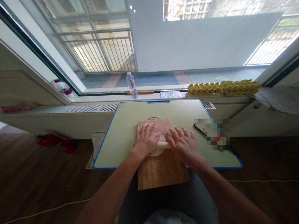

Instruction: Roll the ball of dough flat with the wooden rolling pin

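Observation:
A wooden cutting board [163, 169] lies on the small table, its near end jutting over the front edge. On it is a thin, pale sheet of dough [157, 152]. A light rolling pin [163, 145] crosses the dough, and only its middle shows between my hands. My left hand [147, 138] lies over the pin's left end, fingers stretched forward and apart. Over the right end rests my right hand [183, 141], its fingers also spread and extended. Both palms cover the pin's ends, so their contact with it is hidden.
The table [116, 137] has a blue rim. A phone-like object [201, 129], partly blurred out, lies at its right. On the windowsill stand a plastic bottle [132, 86] and a yellow braided item [224, 88]. A red fire extinguisher [54, 141] is on the floor at left.

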